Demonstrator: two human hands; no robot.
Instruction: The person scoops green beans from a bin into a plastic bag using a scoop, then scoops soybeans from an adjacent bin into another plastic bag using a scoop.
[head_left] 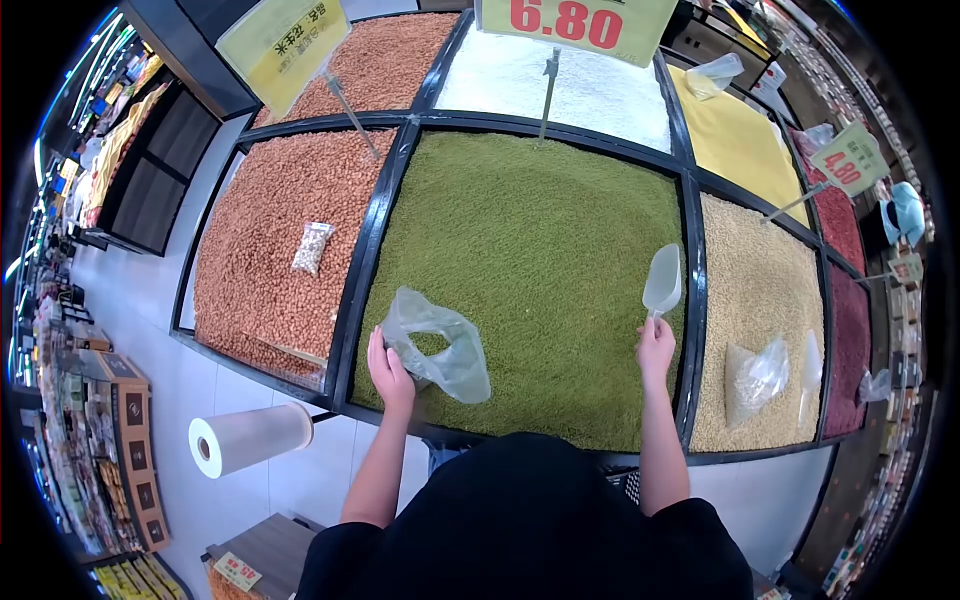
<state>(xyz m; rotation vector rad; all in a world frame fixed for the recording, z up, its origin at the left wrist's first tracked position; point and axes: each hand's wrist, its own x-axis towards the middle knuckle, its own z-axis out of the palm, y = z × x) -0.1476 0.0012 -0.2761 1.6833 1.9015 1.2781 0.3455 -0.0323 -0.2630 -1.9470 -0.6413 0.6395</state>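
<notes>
The left hand grips the side of a clear bag, which gapes open over the near left corner of the middle bin, with green showing through its mouth. The right hand is closed around the handle of a white scoop, its blade pointing away from the person, over the beans near the bin's right edge. Green beans fill this bin and lie between the two hands. Black dividers border it. Past the left divider is a bin of reddish nuts, with a small packet lying toward its right edge. Past the right divider is pale grain, holding a filled bag and, beside it near the right edge, a clear scoop-like item. Beyond the far edge of the bean bin is white grain; to its right, a yellow one carries a crumpled bag near its far edge. Signs on posts rise among the bins: a 6.80 sign on a post at the bean bin's far edge, a yellow sign over the nuts, and a 4.80 sign at right. A white roll juts out near the bins' near left side.
</notes>
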